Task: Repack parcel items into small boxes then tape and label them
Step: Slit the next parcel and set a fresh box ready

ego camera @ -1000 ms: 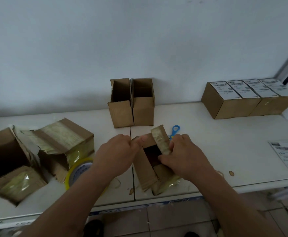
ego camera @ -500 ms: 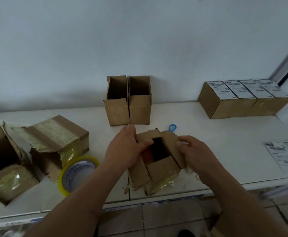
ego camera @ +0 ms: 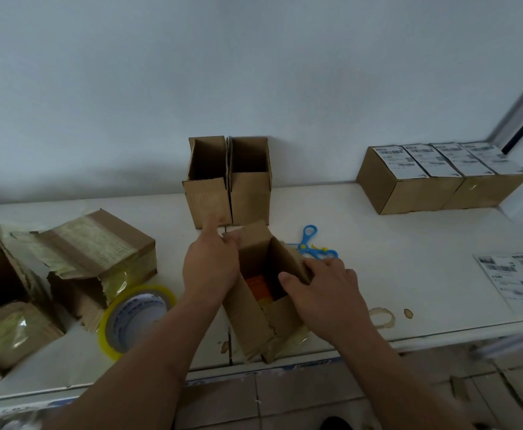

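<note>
Since a moment ago, you have pulled the flaps wide, and the box (ego camera: 263, 305) now gapes open between your hands. Your left hand (ego camera: 212, 268) pinches the far flap near its top corner, with one finger poking out straight toward the two empty boxes (ego camera: 227, 181). Your right hand (ego camera: 322, 290) curls its fingers (ego camera: 331, 265) over the right wall, and the thumb hooks inside the rim. Down between your hands, inside the box, sits an orange thing (ego camera: 258, 287). You can see only its top, so I cannot tell what it is.

The box is thin card with torn edges and bits of old tape. It looks light and a bit floppy, so hold it by the walls, not the ragged flaps, or they may rip. To lift the orange thing, reach straight down and take it by its sides.

Just past your right fingers lie the blue scissors (ego camera: 311, 243). Beside your left arm is the tape (ego camera: 136, 318), then two torn boxes (ego camera: 98, 259). Far off to the right stand the labelled boxes (ego camera: 440, 178) and loose labels (ego camera: 515, 277).
</note>
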